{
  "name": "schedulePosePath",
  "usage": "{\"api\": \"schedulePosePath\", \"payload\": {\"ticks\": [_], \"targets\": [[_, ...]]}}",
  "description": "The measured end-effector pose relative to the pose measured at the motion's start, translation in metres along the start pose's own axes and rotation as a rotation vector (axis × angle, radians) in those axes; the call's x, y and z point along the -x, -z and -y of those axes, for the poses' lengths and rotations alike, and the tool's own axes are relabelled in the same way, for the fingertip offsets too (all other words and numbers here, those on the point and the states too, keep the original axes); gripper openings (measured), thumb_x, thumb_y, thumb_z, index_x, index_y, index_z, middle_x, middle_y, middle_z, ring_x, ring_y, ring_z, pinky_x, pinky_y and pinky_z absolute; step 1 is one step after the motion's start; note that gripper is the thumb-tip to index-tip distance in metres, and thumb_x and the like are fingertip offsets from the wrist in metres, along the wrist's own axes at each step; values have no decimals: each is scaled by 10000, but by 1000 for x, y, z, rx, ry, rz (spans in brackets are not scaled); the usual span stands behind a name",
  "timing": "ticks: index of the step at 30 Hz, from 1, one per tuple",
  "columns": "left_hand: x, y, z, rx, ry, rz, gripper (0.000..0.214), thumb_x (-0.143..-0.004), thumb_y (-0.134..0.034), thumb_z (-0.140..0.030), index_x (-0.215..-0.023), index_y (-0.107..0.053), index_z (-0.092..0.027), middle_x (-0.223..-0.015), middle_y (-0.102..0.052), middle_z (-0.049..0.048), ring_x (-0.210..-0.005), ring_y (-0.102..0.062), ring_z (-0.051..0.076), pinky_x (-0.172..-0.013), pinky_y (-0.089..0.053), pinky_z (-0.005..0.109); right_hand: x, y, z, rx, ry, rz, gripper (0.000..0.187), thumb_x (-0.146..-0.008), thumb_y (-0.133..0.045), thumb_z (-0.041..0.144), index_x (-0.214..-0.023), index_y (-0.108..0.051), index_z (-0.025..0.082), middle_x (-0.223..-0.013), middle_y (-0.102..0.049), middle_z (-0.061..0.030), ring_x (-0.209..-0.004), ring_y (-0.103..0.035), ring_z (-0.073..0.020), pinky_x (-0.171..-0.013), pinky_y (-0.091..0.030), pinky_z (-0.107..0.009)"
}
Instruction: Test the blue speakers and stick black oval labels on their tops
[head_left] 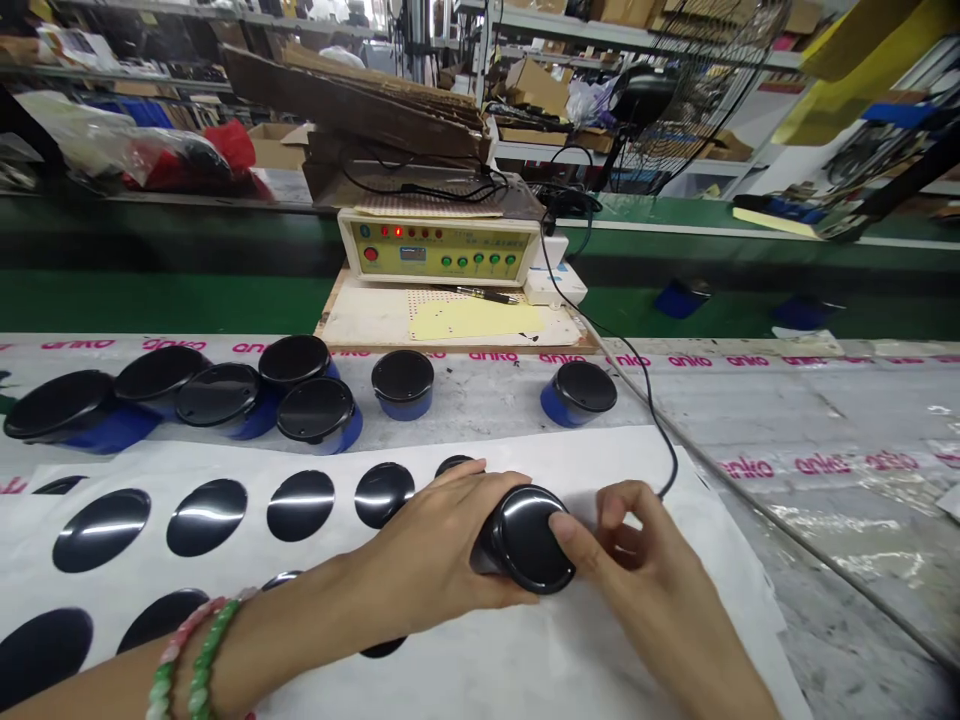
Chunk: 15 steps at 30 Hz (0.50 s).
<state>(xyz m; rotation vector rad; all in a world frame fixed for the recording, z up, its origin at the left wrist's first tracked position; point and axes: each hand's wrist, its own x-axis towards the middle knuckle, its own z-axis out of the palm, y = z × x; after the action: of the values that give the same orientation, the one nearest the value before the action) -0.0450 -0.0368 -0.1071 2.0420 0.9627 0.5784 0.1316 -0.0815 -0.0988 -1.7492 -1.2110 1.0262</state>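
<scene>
Glossy black round puck (531, 538) between both hands.

**Bench carrying sheet, pucks and board**

The bench (825, 440) is lying under clear film, with pink-lettered tape (750, 466) running across it. A white sheet (525, 660) is covering its near part, bearing rows of glossy black discs (206, 516). One puck (525, 540) is leaning on its side on the sheet. Behind the sheet, black-capped blue pucks (403, 383) are standing in a loose row. A board (360, 320) is resting at the far edge, and a black cable (645, 400) is trailing from it onto the sheet.
</scene>
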Motion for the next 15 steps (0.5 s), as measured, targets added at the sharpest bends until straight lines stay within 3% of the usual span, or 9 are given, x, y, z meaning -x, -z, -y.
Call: {"api": "schedulePosePath", "payload": {"ticks": [2, 4, 7, 9, 11, 13, 15], "targets": [[0, -1, 2, 0, -32, 6, 514, -712, -759, -353, -1147, -510, -243, -1089, -655, -7, -991, -593, 204, -1020, -389, 388, 0, -3, 5, -6, -48, 53, 474, -639, -727, 541, -926, -463, 271, -639, -510, 73, -537, -454, -128, -507, -347, -241], [1, -4, 1, -9, -69, -12, 505, -723, -738, -329, -1165, -511, -236, -1057, -659, 5, -966, -592, 207, -956, -432, 373, 0, -8, 11, -12, -2, 136, 552, -614, -745, 503, -1048, -489, 279, -770, -613, 39, -613, -551, -154, -547, -423, -258], [5, -4, -8, -73, -107, -66, 520, -656, -761, -312, -1119, -552, -201, -999, -664, 37, -931, -600, 230, -895, -464, 366, -8, -7, 12, 23, 36, 181, 349, -778, -584, 563, -893, -536, 237, -644, -591, 33, -540, -554, -139, -485, -426, -234], [7, 7, -15, -148, -148, -102, 560, -607, -778, -308, -1111, -567, -184, -981, -658, 48, -933, -599, 237, -893, -471, 356, -19, 4, 4, 61, 74, 180, 377, -863, -452, 595, -888, -546, 231, -492, -510, 52, -431, -506, -127, -419, -409, -218], [4, 36, -19, -240, -140, -229, 649, -626, -761, -300, -1214, -520, -170, -1063, -633, 67, -1010, -583, 240, -925, -463, 346, -30, 17, -12, 157, 231, 150, 382, -879, -447, 574, -1019, -568, 239, -536, -582, 30, -473, -581, -147, -444, -478, -219], [-1, 80, -17, -375, -22, -462, 706, -722, -702, -336, -1345, -414, -171, -1169, -587, 79, -1102, -553, 247, -972, -437, 364, -36, 27, -29, 322, 496, 97, 380, -866, -501, 525, -1137, -586, 272, -846, -711, -40, -733, -696, -196, -609, -574, -254], [-5, 128, -6, -557, 152, -610, 596, -855, -575, -373, -1385, -379, -184, -1168, -570, 51, -1123, -551, 251, -986, -420, 391, -37, 30, -44, 533, 766, 108, 401, -848, -548, 488, -1203, -607, 311, -1203, -647, -66, -1024, -659, -257, -785, -585, -326]]}}
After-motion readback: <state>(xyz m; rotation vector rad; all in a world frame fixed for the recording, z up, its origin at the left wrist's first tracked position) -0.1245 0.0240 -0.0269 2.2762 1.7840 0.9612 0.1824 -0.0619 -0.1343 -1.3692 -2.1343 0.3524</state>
